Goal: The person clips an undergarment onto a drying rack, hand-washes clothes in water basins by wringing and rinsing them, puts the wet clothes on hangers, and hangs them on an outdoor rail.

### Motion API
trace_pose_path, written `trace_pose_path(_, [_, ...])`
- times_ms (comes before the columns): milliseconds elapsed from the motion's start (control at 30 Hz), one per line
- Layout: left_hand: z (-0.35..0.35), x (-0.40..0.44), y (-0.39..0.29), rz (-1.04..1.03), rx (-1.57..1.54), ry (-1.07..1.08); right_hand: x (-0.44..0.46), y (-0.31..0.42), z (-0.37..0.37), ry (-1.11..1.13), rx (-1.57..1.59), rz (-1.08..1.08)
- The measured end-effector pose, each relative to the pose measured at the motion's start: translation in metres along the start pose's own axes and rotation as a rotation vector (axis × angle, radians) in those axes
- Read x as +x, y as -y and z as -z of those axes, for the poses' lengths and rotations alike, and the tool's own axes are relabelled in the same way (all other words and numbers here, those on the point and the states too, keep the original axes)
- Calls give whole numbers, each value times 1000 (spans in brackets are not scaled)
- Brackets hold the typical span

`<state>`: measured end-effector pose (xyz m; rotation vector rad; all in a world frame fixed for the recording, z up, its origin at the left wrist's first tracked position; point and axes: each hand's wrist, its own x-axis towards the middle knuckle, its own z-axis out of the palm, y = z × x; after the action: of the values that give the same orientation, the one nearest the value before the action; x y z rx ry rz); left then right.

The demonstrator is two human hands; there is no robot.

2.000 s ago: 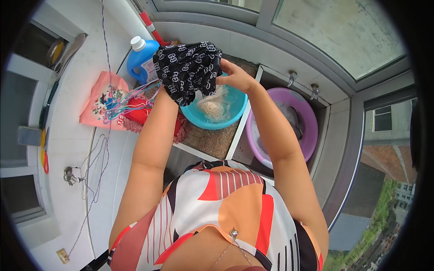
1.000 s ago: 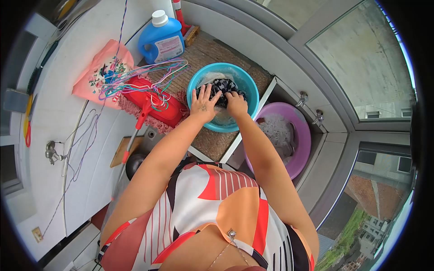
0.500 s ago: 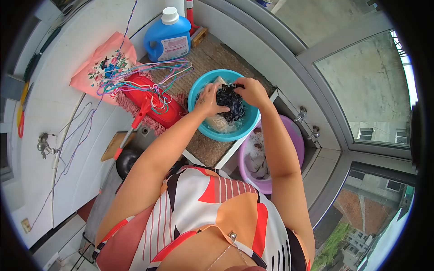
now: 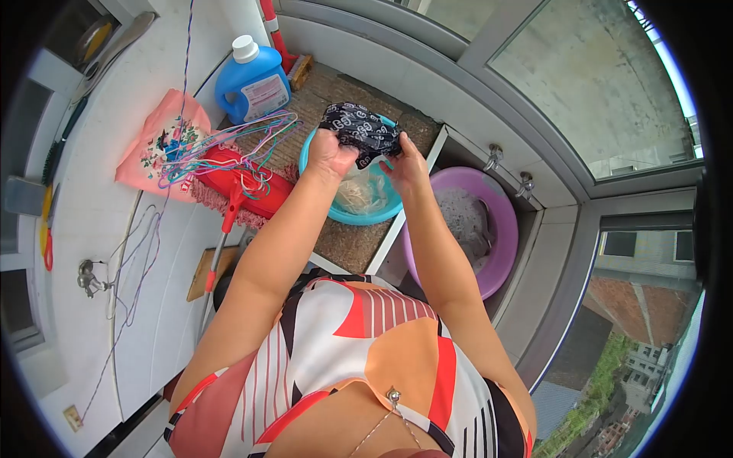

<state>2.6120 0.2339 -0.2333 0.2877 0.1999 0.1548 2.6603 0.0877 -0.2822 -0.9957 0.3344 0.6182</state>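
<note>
A black garment [image 4: 360,131] with a white letter pattern is stretched between my hands above the turquoise basin [image 4: 365,220]; its exact kind does not show. My left hand [image 4: 334,156] is closed on its left end. At the other end, my right hand [image 4: 408,166] pinches the right edge between thumb and fingers. Below, a cream-coloured cloth [image 4: 361,193] lies in the water of the basin. To the right, a purple basin [image 4: 502,256] holds grey cloth [image 4: 467,221] under foamy water.
A blue detergent bottle [image 4: 256,85] stands behind on the ledge. Left of the basin are a red mop head [image 4: 263,195], tangled wire hangers [image 4: 221,153] and a pink floral bag [image 4: 164,145]. Two taps [image 4: 494,157] are on the wall beside the purple basin.
Both hands have lifted the black garment up out of the turquoise basin and spread it out. The camera view has shifted, so more of the purple basin shows.
</note>
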Motion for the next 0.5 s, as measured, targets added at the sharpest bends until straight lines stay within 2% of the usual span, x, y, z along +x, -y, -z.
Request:
trace_pose_path(33, [1, 1, 10, 40, -65, 8, 5, -26, 4, -48, -17, -8])
trace_pose_path(67, [5, 2, 19, 62, -104, 17, -9, -33, -15, -145, 156, -72])
trace_pose_path(133, [16, -6, 35, 105, -177, 11, -2, -51, -18, 326, 418, 118])
trace_pose_path(167, [17, -8, 41, 86, -127, -148, 3, -48, -15, 304, 533, 30])
trace_pose_path(200, [17, -12, 40, 109, -71, -168, -9, -28, -22, 369, 586, -34])
trace_pose_path(267, [19, -19, 35, 150, 30, -208, -20, -1, -29, 347, 485, -8])
trace_pose_path(300, [23, -21, 31, 178, 142, -225, -3, -2, -25, 232, 250, 217])
trace_pose_path(333, [19, -24, 27, 257, 318, -284, 1, 8, -25, 227, 145, 216])
trace_pose_path(400, [17, -35, 14, 398, 658, -436, 6, 27, -31, 171, 265, 322])
trace_pose_path(433, [33, -36, 12, 478, 565, -375, 6, 39, -38, 199, 261, 410])
trace_pose_path(500, [67, -41, 18, 459, 425, -21, 0, 52, -50, 248, 166, 467])
